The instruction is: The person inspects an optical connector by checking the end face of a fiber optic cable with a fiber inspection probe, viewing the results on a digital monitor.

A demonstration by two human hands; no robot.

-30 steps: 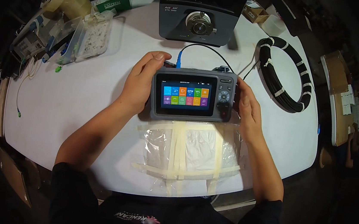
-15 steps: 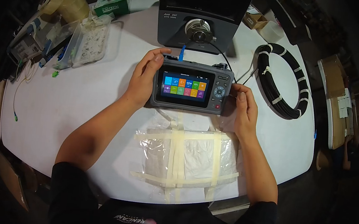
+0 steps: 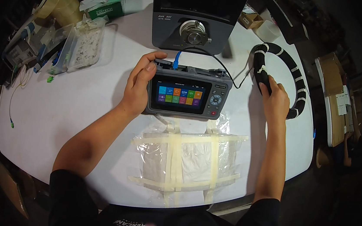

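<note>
My left hand [image 3: 138,85] grips the left end of a grey handheld OTDR tester [image 3: 214,86], its fingers over the top edge. Colourful icons fill the tester's lit screen [image 3: 180,95]. A blue connector [image 3: 176,61] is plugged into its top, and a thin black cable [image 3: 224,67] runs from there to the right. My right hand [image 3: 277,99] is closed on the near left side of a black cable coil [image 3: 288,58] bound with white ties. Part of the coil is hidden behind that hand.
Behind the tester stands a dark grey machine [image 3: 167,31] with a round metal fitting. A tissue box [image 3: 112,8], tape rolls [image 3: 50,2] and a clear plastic bin [image 3: 87,47] sit at the back left. A taped plastic-wrapped pad [image 3: 196,162] lies in front of me.
My right hand has left the tester's right side and moved right onto the cable coil. The tester now tilts more upright, showing more of its top edge. My left hand stays on it.
</note>
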